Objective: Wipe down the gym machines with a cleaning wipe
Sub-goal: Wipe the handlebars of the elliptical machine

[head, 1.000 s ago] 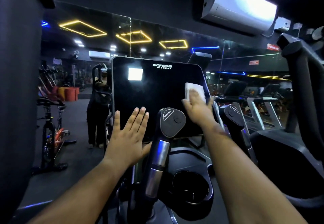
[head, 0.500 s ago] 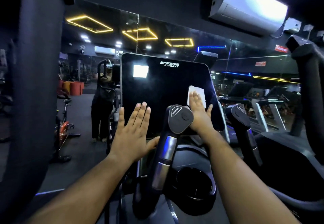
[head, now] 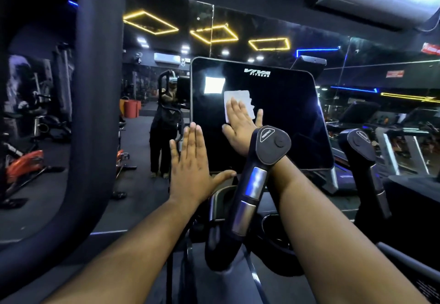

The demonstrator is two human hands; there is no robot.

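Note:
The machine's black console screen [head: 285,118] stands upright in front of me, with a white logo near its top edge. My right hand [head: 240,127] presses a white cleaning wipe [head: 238,99] flat against the screen's left half, fingers straight. Part of the wipe is hidden under the fingers. My left hand [head: 190,168] lies flat with straight fingers on the screen's lower left edge, thumb spread to the right. A black and silver inner handlebar [head: 257,184] rises in front of my right wrist and covers it.
A thick black moving arm [head: 95,113] stands close on the left. A second handlebar [head: 366,161] is at the right. A round cup holder [head: 273,227] sits below the console. A mirror wall behind reflects the gym, spin bikes [head: 26,163] and treadmills [head: 392,137].
My right hand has slid the wipe leftward and upward across the screen, from its right side to the left half. My left hand has stayed at the lower left edge.

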